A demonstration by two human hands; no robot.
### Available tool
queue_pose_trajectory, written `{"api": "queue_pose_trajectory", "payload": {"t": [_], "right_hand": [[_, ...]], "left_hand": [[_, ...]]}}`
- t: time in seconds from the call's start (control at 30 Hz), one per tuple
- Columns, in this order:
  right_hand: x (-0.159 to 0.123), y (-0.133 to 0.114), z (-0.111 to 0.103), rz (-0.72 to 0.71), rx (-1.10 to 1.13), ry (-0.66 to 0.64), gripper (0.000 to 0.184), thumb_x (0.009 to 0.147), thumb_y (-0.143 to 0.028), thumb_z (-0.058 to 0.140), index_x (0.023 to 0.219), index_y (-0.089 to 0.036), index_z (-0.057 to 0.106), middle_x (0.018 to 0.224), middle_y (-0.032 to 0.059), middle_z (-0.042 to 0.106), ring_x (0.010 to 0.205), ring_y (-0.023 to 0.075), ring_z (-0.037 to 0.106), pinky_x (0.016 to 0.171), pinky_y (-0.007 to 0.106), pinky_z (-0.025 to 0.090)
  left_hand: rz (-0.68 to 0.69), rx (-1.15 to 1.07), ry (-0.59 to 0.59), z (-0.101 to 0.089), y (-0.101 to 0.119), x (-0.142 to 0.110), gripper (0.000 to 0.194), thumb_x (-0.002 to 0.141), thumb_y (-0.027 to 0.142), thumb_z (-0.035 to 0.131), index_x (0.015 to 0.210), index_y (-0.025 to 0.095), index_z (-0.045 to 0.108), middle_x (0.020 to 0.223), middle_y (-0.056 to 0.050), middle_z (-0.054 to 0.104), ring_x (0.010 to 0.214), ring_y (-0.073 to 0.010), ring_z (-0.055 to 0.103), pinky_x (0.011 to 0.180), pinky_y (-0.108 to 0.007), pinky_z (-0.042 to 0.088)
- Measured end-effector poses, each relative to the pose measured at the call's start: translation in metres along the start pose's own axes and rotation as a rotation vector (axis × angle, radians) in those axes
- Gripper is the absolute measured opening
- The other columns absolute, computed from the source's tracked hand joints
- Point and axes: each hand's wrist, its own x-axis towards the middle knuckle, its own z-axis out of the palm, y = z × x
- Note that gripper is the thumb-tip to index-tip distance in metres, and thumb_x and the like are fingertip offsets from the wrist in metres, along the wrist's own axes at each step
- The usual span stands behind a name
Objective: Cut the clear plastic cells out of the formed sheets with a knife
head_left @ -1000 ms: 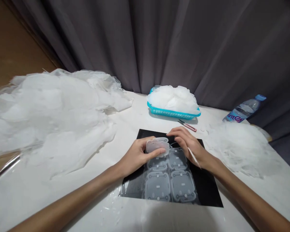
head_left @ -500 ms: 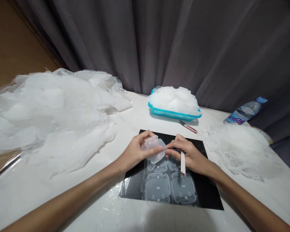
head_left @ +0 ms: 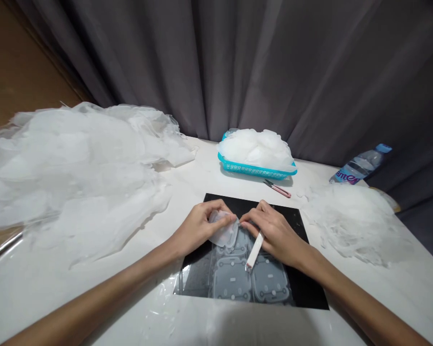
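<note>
My left hand (head_left: 198,228) is closed on a thin translucent rounded-square plastic piece (head_left: 224,236), thumb on top along its upper right edge. Close beside that edge, the thumb and forefinger of my right hand (head_left: 276,234) are pinched together; whether something small is between them I cannot make out. A flat white stick (head_left: 254,253) with a reddish tip is tucked in the right hand and points down toward me. Beneath both hands lies a black sheet (head_left: 306,290), partly covered by clear film with several rounded-square pieces (head_left: 233,279) in rows.
A large heap of translucent sheets (head_left: 75,168) covers the left of the white table (head_left: 159,317). Behind the black sheet stand a blue basket (head_left: 256,169) of white pieces and pink-handled snips (head_left: 277,189). At right are a scrap pile (head_left: 353,221) and a tilted water bottle (head_left: 361,166).
Both hands have shifted slightly left, and the plastic piece has tipped lower. The white stick has swung from nearly upright to slanting down and left. The view has moved slightly.
</note>
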Motion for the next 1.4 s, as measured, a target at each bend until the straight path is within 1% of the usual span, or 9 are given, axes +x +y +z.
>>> {"api": "queue_pose_trajectory", "payload": {"t": [0.13,0.2,0.33,0.43,0.7,0.9,1.1,1.27,1.4], "right_hand": [[-0.002,-0.005,0.01,-0.034,-0.095,0.034,0.02,0.11,-0.02,0.043,0.102,-0.02,0.061,0.093,0.0091,0.07,0.088,0.0256,0.055,0.075,0.04,0.048],[-0.001,0.001,0.013,0.027,-0.055,0.094,0.018,0.109,-0.02,0.044,0.103,-0.02,0.062,0.094,0.0092,0.069,0.09,0.0255,0.057,0.076,0.039,0.049],[0.011,0.031,0.011,0.346,0.084,0.29,0.012,0.106,-0.026,0.053,0.105,-0.021,0.063,0.099,0.0093,0.07,0.096,0.0268,0.061,0.085,0.041,0.05],[0.018,0.043,0.003,0.419,0.152,0.354,0.021,0.107,-0.032,0.05,0.118,-0.02,0.064,0.115,0.011,0.071,0.105,0.0273,0.062,0.093,0.044,0.049],[0.011,0.0,-0.014,0.322,0.489,0.054,0.02,0.099,-0.041,0.069,0.108,-0.025,0.076,0.091,0.004,0.069,0.084,0.0199,0.063,0.075,0.033,0.051],[0.031,0.024,-0.041,0.362,0.258,0.415,0.015,0.098,-0.035,0.069,0.095,-0.022,0.075,0.085,0.0034,0.075,0.072,0.0194,0.06,0.068,0.033,0.047],[0.096,0.09,-0.091,0.35,-0.275,0.809,0.02,0.103,-0.033,0.057,0.098,-0.022,0.073,0.09,0.0068,0.073,0.086,0.0252,0.062,0.079,0.037,0.047],[0.129,0.13,-0.087,0.205,-0.379,0.469,0.028,0.105,-0.035,0.054,0.09,-0.022,0.074,0.096,0.011,0.07,0.095,0.0288,0.058,0.082,0.04,0.047],[0.118,0.12,-0.07,0.163,-0.341,0.385,0.038,0.108,-0.044,0.049,0.093,-0.022,0.075,0.1,0.012,0.069,0.096,0.0291,0.057,0.089,0.045,0.048]], "left_hand": [[-0.093,-0.289,0.55,-0.017,-0.011,0.017,0.027,0.086,0.042,0.074,0.079,0.019,0.062,0.069,0.0,0.065,0.059,-0.0154,0.06,0.055,-0.025,0.049],[-0.087,-0.316,0.602,-0.025,-0.011,0.023,0.029,0.084,0.043,0.075,0.079,0.02,0.057,0.065,0.002,0.061,0.054,-0.0138,0.058,0.052,-0.024,0.047],[-0.015,-0.301,0.3,-0.022,0.006,0.014,0.03,0.082,0.043,0.083,0.086,0.017,0.067,0.072,-0.001,0.068,0.065,-0.0145,0.063,0.063,-0.024,0.05],[0.01,-0.269,0.075,-0.008,0.018,0.001,0.028,0.089,0.043,0.079,0.09,0.018,0.069,0.077,-0.002,0.072,0.072,-0.0148,0.065,0.069,-0.024,0.049],[0.017,-0.265,-0.008,0.004,0.007,-0.003,0.029,0.097,0.047,0.07,0.096,0.018,0.065,0.083,-0.003,0.073,0.073,-0.0168,0.068,0.07,-0.028,0.052],[0.196,0.278,-0.155,-0.002,-0.004,-0.015,0.05,0.095,0.055,0.07,0.134,0.027,0.056,0.138,-0.011,0.066,0.128,-0.0311,0.062,0.11,-0.048,0.049],[0.314,0.655,-0.287,-0.007,-0.001,-0.021,0.067,0.096,0.066,0.064,0.148,0.027,0.05,0.153,-0.012,0.058,0.141,-0.0365,0.054,0.117,-0.054,0.045],[0.38,0.723,-0.278,-0.006,-0.003,-0.018,0.057,0.099,0.063,0.059,0.143,0.026,0.055,0.151,-0.012,0.06,0.14,-0.0339,0.056,0.116,-0.051,0.047],[0.441,0.754,-0.233,-0.004,-0.009,-0.016,0.046,0.103,0.055,0.056,0.137,0.024,0.06,0.149,-0.012,0.062,0.141,-0.0328,0.057,0.116,-0.051,0.048]]}}
